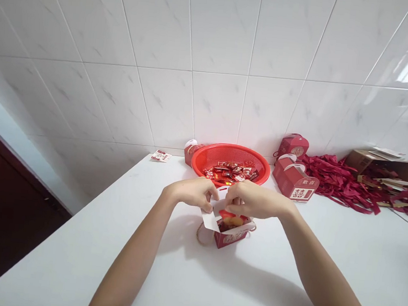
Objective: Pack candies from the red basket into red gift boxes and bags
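Observation:
A small red gift box (231,239) stands on the white table with its top flaps spread. Several wrapped sweets (226,224) and an orange-yellow item (234,221) show inside it. My left hand (197,193) pinches the white inner side of the box's left flap. Over the back of the box, my right hand (248,198) has its fingers curled and pressed together at the back flap; the fingertips are partly hidden. A twisted cord handle (201,235) loops out from the box's left side.
Behind the box is a red plastic basket (232,148) with wrapped sweets. Closed red boxes (293,178) stand to the right, beside a heap of dark red ribbons (334,182) and a cardboard box (386,168). Printed cards (161,156) lie at the back left, near the tiled wall.

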Demonstrator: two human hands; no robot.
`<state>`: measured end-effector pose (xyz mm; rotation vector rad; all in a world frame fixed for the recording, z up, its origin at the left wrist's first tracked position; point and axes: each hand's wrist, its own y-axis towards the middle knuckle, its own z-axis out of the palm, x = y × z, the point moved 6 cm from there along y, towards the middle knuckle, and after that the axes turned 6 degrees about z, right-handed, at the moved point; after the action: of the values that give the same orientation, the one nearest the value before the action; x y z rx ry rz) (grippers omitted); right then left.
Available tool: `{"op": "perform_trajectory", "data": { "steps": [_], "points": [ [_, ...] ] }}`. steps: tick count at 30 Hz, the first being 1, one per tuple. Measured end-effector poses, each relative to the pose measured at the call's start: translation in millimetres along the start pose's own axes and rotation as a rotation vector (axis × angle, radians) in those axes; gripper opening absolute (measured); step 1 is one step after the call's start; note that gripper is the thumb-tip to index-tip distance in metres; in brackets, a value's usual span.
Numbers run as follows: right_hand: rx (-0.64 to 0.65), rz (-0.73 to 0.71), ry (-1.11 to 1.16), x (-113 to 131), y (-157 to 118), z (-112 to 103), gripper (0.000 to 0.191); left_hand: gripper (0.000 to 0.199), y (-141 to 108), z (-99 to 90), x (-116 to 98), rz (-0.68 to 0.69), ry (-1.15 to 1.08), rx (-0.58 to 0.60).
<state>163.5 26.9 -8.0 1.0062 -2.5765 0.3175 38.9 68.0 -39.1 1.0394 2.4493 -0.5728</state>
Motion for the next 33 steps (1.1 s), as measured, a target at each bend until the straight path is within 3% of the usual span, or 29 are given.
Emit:
{"op": "perform_trajectory", "data": {
  "steps": [3, 7, 14, 16, 19, 24, 28, 30, 33],
  "points": [
    [-0.03, 0.078, -0.011, -5, 1, 0, 0.016, 0.041, 1, 1.0, 1, -0.001, 0.0, -0.004],
    [-0.232, 0.073, 0.0, -10, -14, -14, 0.016, 0.042, -1, 0.5, -3, -0.017, 0.012, 0.006],
    [-0.21, 0.035, 0.075, -23, -47, 0, 0.019, 0.053, -2, -2.8, -8, -0.008, -0.058, -0.075],
    [-0.27, 0.016, 0.082, -29, -51, 6, 0.018, 0.053, -6, 0.4, -4, -0.024, -0.143, -0.124],
    [-0.495, 0.041, 0.111, -44, -57, 13, 0.018, 0.052, -20, 7.5, -2, -0.035, -0.271, -0.307],
    [-0.843, 0.063, 0.311, -63, -64, 34, 0.038, 0.053, -52, 32.1, -7, -0.011, -0.327, -0.821],
    [-0.951, 0.078, 0.439, -67, -67, 47, 0.041, 0.052, -67, 59.3, -5, -0.061, -0.411, -1.205],
    [-0.933, 0.056, 0.456, -64, -66, 48, 0.04, 0.051, -65, 69.8, -4, -0.06, -0.481, -1.263],
    [-0.891, 0.037, 0.492, -60, -65, 47, 0.035, 0.054, -57, 76.6, -7, -0.019, -0.552, -1.234]
  ]
}}
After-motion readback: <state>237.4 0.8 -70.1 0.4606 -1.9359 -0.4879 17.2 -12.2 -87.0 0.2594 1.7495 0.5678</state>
